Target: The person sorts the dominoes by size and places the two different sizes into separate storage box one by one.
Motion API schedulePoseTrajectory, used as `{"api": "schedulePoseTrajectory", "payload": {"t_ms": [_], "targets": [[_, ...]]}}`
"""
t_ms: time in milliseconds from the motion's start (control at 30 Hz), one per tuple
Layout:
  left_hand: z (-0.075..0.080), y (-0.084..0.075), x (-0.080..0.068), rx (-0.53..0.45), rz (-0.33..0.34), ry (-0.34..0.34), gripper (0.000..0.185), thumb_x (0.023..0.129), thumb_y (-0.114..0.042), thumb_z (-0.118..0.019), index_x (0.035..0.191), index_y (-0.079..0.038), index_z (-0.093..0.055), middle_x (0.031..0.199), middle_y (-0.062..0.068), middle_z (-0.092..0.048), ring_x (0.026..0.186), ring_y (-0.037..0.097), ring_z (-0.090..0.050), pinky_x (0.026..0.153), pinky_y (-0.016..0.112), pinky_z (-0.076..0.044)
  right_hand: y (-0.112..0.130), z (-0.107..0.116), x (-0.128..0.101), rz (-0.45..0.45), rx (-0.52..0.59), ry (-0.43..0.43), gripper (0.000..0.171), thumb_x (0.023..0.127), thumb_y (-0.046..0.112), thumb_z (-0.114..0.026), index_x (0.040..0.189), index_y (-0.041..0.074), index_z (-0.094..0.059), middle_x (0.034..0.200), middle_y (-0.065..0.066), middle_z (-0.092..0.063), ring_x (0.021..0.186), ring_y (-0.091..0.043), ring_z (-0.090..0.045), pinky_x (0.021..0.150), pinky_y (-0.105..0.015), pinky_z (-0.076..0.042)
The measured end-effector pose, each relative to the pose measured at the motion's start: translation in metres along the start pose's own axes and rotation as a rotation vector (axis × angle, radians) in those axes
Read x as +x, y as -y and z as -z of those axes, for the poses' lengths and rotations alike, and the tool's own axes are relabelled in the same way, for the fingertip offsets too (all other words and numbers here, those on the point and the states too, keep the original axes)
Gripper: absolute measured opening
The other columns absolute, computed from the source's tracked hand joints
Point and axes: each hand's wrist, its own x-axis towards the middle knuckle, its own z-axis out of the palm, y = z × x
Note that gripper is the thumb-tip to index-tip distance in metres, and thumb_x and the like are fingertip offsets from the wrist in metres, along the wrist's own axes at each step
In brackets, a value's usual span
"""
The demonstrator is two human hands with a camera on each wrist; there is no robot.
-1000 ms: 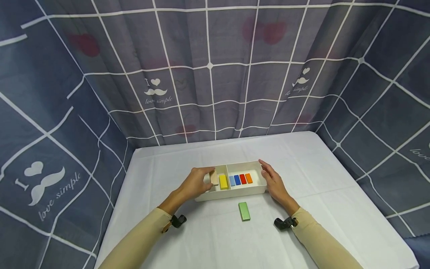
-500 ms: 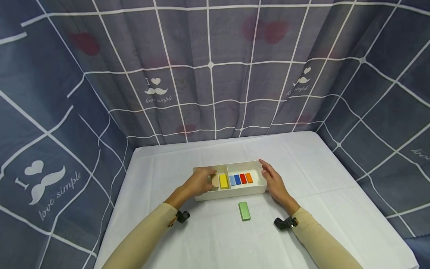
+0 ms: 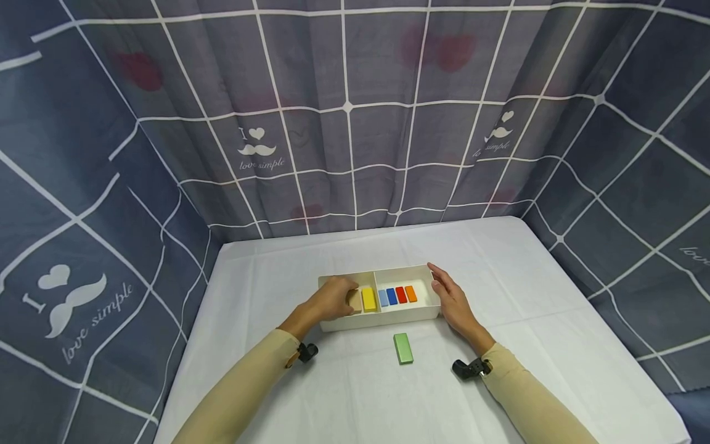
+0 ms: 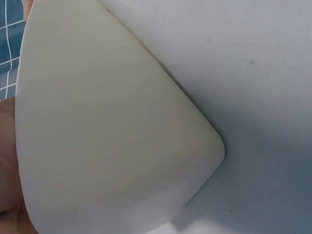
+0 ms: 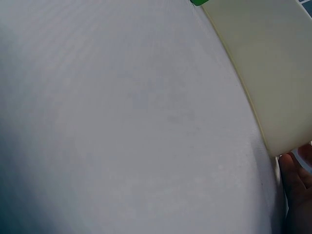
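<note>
My left hand (image 3: 331,299) reaches into the left compartment of a white two-part box (image 3: 383,319), its thumb and fingers around a beige rectangular block (image 3: 357,302). Right beside it lies a yellow block (image 3: 368,300). In the left wrist view the box wall (image 4: 107,112) hides most of that hand. At the box's right end, my right hand (image 3: 456,305) holds the wall, thumb at the rim and fingers along the outside. The right wrist view shows part of this hand (image 5: 295,183) at the box corner. A green block (image 3: 403,348) lies in front of the box.
In the right compartment a light blue block (image 3: 384,298), a dark blue block (image 3: 392,296), a red block (image 3: 401,295) and an orange block (image 3: 411,294) lie in a row. A white cloth (image 3: 310,394) covers the table, with checked curtains (image 3: 383,142) around it.
My left hand has moved slightly right and down with the beige block, which now sits lower, close to the yellow one. The right hand, box and green block stay put.
</note>
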Motion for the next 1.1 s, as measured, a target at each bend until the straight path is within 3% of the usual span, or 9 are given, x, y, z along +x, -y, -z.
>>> {"api": "schedulePoseTrajectory", "payload": {"t_ms": [400, 533, 700, 833, 1100], "targets": [[-0.001, -0.001, 0.002, 0.022, 0.015, 0.007, 0.044, 0.082, -0.001, -0.093, 0.122, 0.003, -0.076, 0.099, 0.012, -0.074, 0.083, 0.016, -0.055, 0.073, 0.029, -0.048, -0.002, 0.000, 0.001, 0.018, -0.035, 0.000, 0.049, 0.119, 0.016, -0.045, 0.168, 0.013, -0.044, 0.174, -0.018, -0.042, 0.161, -0.045, -0.039, 0.130, -0.065, -0.030], [0.000, -0.004, 0.000, 0.009, 0.019, 0.001, 0.048, 0.084, -0.003, -0.093, 0.128, 0.003, -0.075, 0.108, 0.014, -0.077, 0.087, 0.019, -0.059, 0.078, 0.032, -0.053, -0.003, 0.000, 0.001, 0.005, -0.035, 0.005, 0.050, 0.120, 0.017, -0.044, 0.169, 0.015, -0.043, 0.174, -0.017, -0.042, 0.161, -0.044, -0.038, 0.131, -0.064, -0.030], [0.004, -0.011, -0.003, -0.003, 0.033, -0.023, 0.061, 0.088, -0.009, -0.092, 0.143, 0.004, -0.069, 0.138, 0.019, -0.074, 0.116, 0.028, -0.072, 0.103, 0.043, -0.061, -0.005, 0.000, 0.000, -0.008, -0.041, 0.001, 0.050, 0.120, 0.017, -0.044, 0.170, 0.016, -0.043, 0.174, -0.017, -0.042, 0.161, -0.044, -0.039, 0.131, -0.064, -0.030], [0.007, -0.017, -0.004, -0.020, 0.030, -0.046, 0.064, 0.091, -0.013, -0.091, 0.148, 0.002, -0.065, 0.148, 0.018, -0.069, 0.136, 0.032, -0.068, 0.116, 0.046, -0.057, -0.004, -0.001, 0.000, 0.005, -0.048, -0.007, 0.050, 0.119, 0.017, -0.045, 0.169, 0.014, -0.044, 0.172, -0.019, -0.044, 0.159, -0.045, -0.042, 0.130, -0.065, -0.032], [0.012, -0.035, -0.006, -0.044, -0.012, -0.112, 0.064, 0.089, -0.013, -0.092, 0.146, 0.002, -0.067, 0.144, 0.017, -0.073, 0.130, 0.030, -0.073, 0.112, 0.044, -0.059, -0.002, 0.000, 0.000, 0.004, -0.038, -0.002, 0.050, 0.119, 0.018, -0.045, 0.169, 0.015, -0.044, 0.173, -0.018, -0.044, 0.160, -0.043, -0.041, 0.130, -0.062, -0.033]]}}
